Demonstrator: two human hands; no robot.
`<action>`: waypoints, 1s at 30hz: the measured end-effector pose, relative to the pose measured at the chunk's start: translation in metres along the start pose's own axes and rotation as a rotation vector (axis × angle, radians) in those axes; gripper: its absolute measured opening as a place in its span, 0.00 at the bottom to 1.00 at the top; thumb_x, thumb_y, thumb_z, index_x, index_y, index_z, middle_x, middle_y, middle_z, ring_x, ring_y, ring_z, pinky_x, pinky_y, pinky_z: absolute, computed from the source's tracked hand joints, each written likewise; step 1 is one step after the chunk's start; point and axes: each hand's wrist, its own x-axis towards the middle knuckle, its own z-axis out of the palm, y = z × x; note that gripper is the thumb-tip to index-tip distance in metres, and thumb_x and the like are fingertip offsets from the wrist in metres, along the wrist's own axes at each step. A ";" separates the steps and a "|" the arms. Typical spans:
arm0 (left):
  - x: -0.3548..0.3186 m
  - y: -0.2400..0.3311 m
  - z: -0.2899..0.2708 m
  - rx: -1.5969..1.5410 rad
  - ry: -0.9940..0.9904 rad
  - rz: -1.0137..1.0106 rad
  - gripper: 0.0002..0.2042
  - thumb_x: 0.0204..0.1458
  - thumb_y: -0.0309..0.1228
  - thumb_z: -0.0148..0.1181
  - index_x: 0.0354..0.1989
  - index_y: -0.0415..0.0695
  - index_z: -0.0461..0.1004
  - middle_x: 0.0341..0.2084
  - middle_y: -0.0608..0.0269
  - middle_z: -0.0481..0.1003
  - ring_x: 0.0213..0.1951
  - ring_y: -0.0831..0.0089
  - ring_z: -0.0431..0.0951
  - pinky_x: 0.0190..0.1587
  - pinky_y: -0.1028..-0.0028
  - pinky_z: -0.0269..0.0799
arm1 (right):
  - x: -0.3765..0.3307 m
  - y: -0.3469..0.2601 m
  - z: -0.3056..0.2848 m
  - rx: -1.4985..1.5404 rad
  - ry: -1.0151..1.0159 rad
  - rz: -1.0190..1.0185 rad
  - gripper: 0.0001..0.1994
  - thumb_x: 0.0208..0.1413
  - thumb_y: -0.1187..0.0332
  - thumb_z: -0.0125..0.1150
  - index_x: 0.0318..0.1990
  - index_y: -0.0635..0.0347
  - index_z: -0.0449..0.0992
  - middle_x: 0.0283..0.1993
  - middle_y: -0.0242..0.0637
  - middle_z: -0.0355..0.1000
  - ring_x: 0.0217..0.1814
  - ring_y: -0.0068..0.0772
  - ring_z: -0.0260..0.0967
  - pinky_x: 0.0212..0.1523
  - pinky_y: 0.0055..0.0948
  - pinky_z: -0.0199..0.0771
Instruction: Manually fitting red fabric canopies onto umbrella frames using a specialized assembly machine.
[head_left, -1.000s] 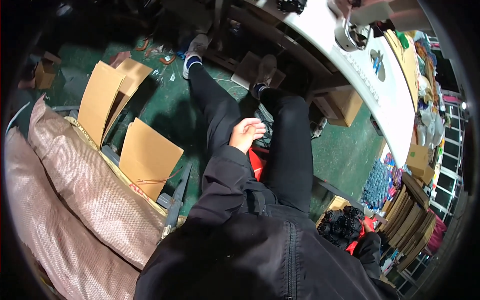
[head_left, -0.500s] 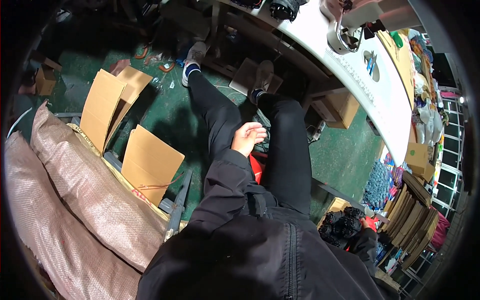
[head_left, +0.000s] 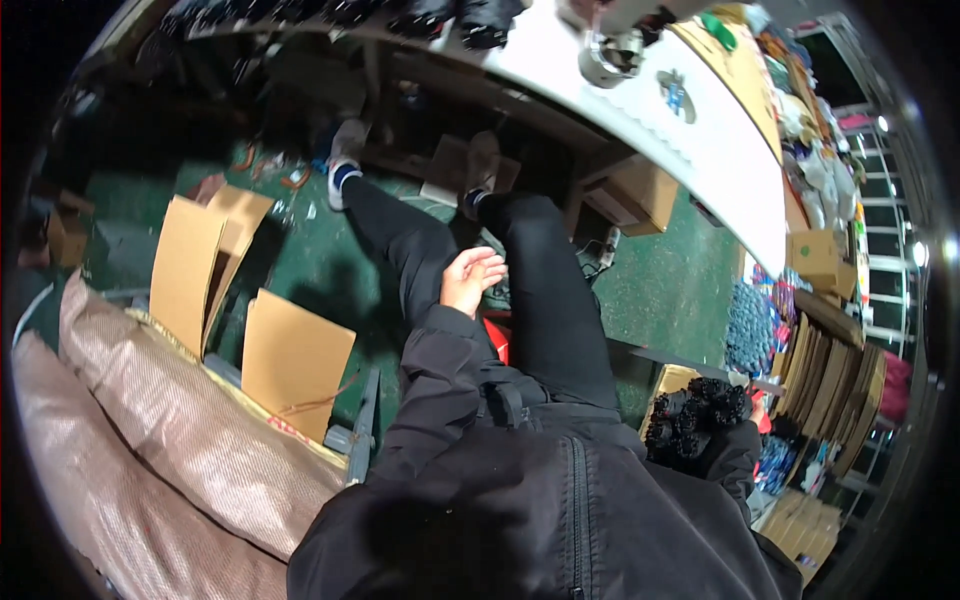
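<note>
My left hand [head_left: 470,281] hovers above my lap between the knees, palm turned up. Its fingers are loosely bent and nothing lies in them. Far out to the right, my right arm [head_left: 737,457] reaches down beside a cardboard box [head_left: 673,379] that holds several dark, bristly black bundles [head_left: 690,415]. The right hand is mostly hidden beside these bundles, near something red, so its grip does not show.
A white sewing-machine table [head_left: 735,190] curves across the upper right, with black bundles [head_left: 485,25] along its edge. Large woven sacks [head_left: 190,400] and an open carton [head_left: 295,350] stand left. Stacked flat cardboard [head_left: 825,380] lies at the right.
The view has swung, bringing more black bundles into sight along the table edge. My left hand keeps its pose over my lap. The right hand is now less visible beside the box.
</note>
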 end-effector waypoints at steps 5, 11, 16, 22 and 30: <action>0.000 0.003 0.000 0.079 0.004 -0.051 0.14 0.70 0.30 0.47 0.57 0.33 0.70 0.49 0.44 0.79 0.50 0.57 0.83 0.56 0.62 0.80 | -0.019 0.028 -0.018 0.497 -0.014 0.034 0.34 0.56 0.42 0.57 0.58 0.64 0.77 0.56 0.50 0.78 0.53 0.53 0.78 0.59 0.48 0.77; -0.006 0.012 -0.003 0.125 0.023 -0.062 0.14 0.70 0.29 0.47 0.56 0.33 0.69 0.50 0.42 0.78 0.51 0.54 0.82 0.56 0.60 0.80 | -0.193 -0.040 0.130 0.468 0.691 -0.012 0.40 0.46 0.48 0.72 0.52 0.84 0.74 0.52 0.52 0.77 0.44 0.46 0.79 0.48 0.41 0.82; 0.002 0.010 0.010 0.196 0.067 -0.082 0.12 0.70 0.26 0.47 0.55 0.33 0.71 0.46 0.47 0.80 0.44 0.61 0.84 0.47 0.67 0.83 | -0.233 -0.071 0.130 0.431 0.551 -0.487 0.26 0.53 0.57 0.71 0.45 0.79 0.78 0.46 0.44 0.77 0.41 0.37 0.76 0.47 0.36 0.79; -0.029 0.021 0.059 0.560 -0.025 0.182 0.08 0.68 0.24 0.51 0.49 0.35 0.74 0.40 0.55 0.82 0.37 0.73 0.81 0.42 0.74 0.78 | -0.298 -0.131 0.188 0.361 0.327 -1.120 0.30 0.59 0.71 0.65 0.67 0.72 0.63 0.65 0.46 0.67 0.62 0.39 0.68 0.67 0.37 0.63; -0.161 0.162 0.214 0.725 -0.292 0.849 0.12 0.63 0.15 0.44 0.48 0.27 0.74 0.44 0.46 0.80 0.44 0.65 0.81 0.54 0.71 0.74 | -0.371 -0.150 0.289 0.052 0.082 -1.279 0.52 0.45 0.67 0.75 0.74 0.72 0.47 0.72 0.56 0.56 0.71 0.48 0.59 0.74 0.40 0.52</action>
